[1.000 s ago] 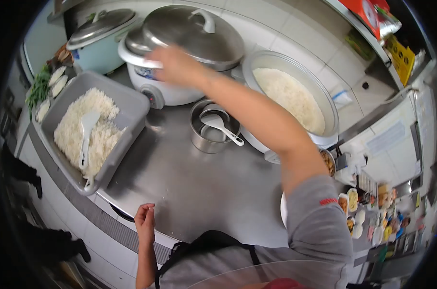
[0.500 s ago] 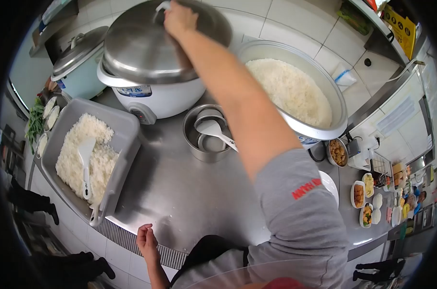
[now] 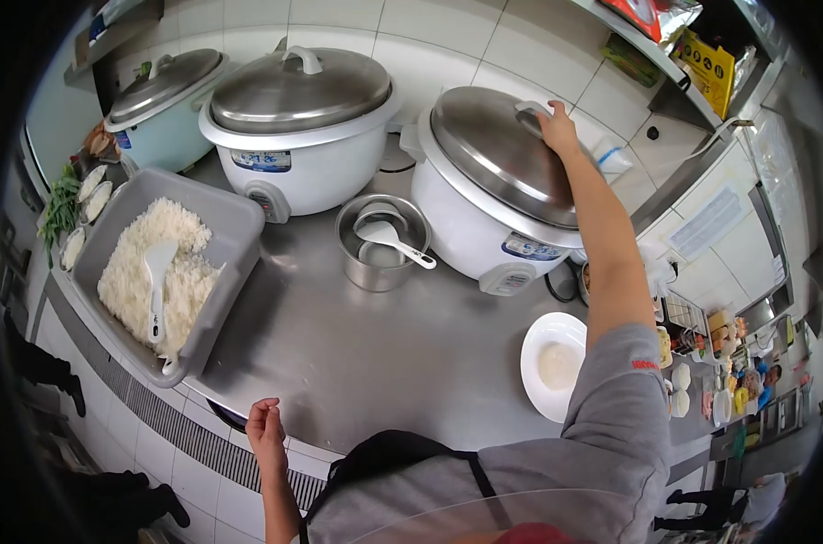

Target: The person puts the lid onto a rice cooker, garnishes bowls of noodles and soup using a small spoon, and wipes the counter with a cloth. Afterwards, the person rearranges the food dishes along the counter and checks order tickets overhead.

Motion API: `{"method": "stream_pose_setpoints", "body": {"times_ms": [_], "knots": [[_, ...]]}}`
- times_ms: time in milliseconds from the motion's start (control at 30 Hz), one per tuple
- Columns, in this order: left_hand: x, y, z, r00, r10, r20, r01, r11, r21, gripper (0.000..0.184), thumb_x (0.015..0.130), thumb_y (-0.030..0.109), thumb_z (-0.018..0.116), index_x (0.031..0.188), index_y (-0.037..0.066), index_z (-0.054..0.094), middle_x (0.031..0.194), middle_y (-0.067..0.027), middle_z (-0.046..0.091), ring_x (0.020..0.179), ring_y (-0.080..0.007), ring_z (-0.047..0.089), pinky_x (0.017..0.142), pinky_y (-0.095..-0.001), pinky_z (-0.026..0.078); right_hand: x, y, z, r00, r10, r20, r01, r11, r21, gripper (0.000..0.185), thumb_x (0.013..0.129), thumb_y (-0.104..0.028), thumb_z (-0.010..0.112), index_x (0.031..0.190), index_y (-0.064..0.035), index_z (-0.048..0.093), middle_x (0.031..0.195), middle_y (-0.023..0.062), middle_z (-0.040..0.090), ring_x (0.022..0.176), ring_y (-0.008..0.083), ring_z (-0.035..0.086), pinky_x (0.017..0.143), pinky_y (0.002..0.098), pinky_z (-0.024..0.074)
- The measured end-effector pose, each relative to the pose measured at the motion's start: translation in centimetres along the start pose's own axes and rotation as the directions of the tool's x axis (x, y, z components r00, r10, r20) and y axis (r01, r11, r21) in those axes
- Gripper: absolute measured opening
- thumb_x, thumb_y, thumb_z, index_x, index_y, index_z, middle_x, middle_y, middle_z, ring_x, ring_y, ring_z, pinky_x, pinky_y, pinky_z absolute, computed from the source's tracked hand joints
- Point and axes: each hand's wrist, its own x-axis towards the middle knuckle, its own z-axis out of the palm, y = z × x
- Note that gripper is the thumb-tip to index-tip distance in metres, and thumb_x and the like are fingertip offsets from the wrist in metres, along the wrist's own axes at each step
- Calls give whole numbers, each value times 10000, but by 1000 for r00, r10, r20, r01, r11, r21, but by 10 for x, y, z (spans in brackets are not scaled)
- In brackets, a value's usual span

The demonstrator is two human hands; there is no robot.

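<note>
My right hand is closed around the handle of a round metal lid. The lid covers the right-hand white rice cooker, and no rice shows inside from here. Near the counter's front edge, my left hand hangs with its fingers curled together and nothing visible in them. Between the cookers and me stands a metal pot, with a white rice paddle lying across it. To the left, a grey tub holds cooked rice with another white paddle on top.
A lidded white rice cooker stands mid-back, a pale blue one further left. On the right, a white oval plate bears some pale food. Green onions lie beyond the tub. Another person is at far right.
My right hand has carried the lid rightward from over the middle cooker onto the right-hand cooker, hiding its rice. The middle cooker shows its own lid. The oval plate has come more into view.
</note>
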Motion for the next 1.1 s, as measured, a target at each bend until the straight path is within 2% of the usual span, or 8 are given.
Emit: {"method": "stream_pose_setpoints", "body": {"times_ms": [267, 433, 533, 600, 667, 767, 867, 1100], "knots": [[-38, 3, -17, 998, 7, -67, -8, 1000, -19, 79, 842, 101, 500, 898, 51, 527, 556, 87, 347, 427, 6, 233, 371, -167, 155, 0, 8, 9, 995, 93, -29, -93, 995, -33, 519, 797, -329, 530, 1190, -46, 345, 962, 281, 552, 941, 405, 525, 815, 410, 418], [-50, -13, -21, 997, 4, -79, -2, 1000, 17, 68, 840, 94, 498, 884, 64, 540, 557, 88, 355, 409, 9, 234, 358, -159, 160, 7, 25, 19, 992, -14, 129, 18, 999, -36, 856, 807, -500, 447, 1313, 46, 24, 1056, 302, 505, 1009, 417, 483, 883, 413, 378], [-40, -17, 5, 996, -68, 53, 68, 998, -2, 72, 841, 94, 494, 883, 63, 544, 559, 87, 357, 410, 9, 237, 358, -158, 158, -27, 6, -6, 988, 18, 152, -32, 995, 92, 847, 797, -528, 441, 1300, 76, 123, 1211, 297, 383, 1117, 384, 406, 953, 377, 316], [-32, -21, 36, 979, -31, 203, 22, 999, 46, 80, 843, 103, 490, 887, 60, 542, 548, 87, 342, 409, 10, 215, 361, -161, 147, -68, -19, -33, 989, -71, -130, 62, 996, -69, 730, 792, -469, 478, 1252, 64, 287, 1203, 270, 407, 1107, 380, 411, 949, 367, 325], [-32, -16, 69, 937, -50, 347, 28, 997, 68, 89, 846, 109, 487, 894, 53, 536, 532, 84, 328, 408, 11, 205, 361, -169, 138, -108, -23, -48, 949, -128, -289, 209, 939, 272, 273, 742, -256, 579, 904, -37, 602, 911, 177, 585, 877, 332, 545, 777, 381, 438], [-35, -20, 109, 885, -54, 463, 3, 994, 110, 98, 850, 116, 484, 900, 45, 531, 511, 82, 307, 406, 10, 197, 363, -174, 134, -209, -18, -69, 854, -373, -363, 500, 781, 375, 94, 704, -144, 598, 734, -59, 622, 725, 104, 586, 664, 270, 566, 612, 350, 455], [-58, -26, 147, 826, -32, 563, -13, 997, 75, 103, 852, 122, 485, 903, 43, 528, 508, 84, 299, 404, 10, 195, 362, -175, 132, -318, 4, -132, 911, -376, -167, 412, 836, 364, 84, 700, -128, 617, 681, -52, 587, 649, 90, 538, 613, 268, 531, 552, 345, 431], [-180, -71, 225, 702, -41, 711, -23, 996, 80, 101, 852, 123, 487, 900, 44, 529, 521, 77, 310, 408, 5, 216, 364, -176, 145, -545, 174, -262, 942, 330, -64, -303, 916, 265, 212, 682, -170, 662, 626, -45, 501, 609, 88, 507, 563, 262, 502, 516, 350, 401]]}}
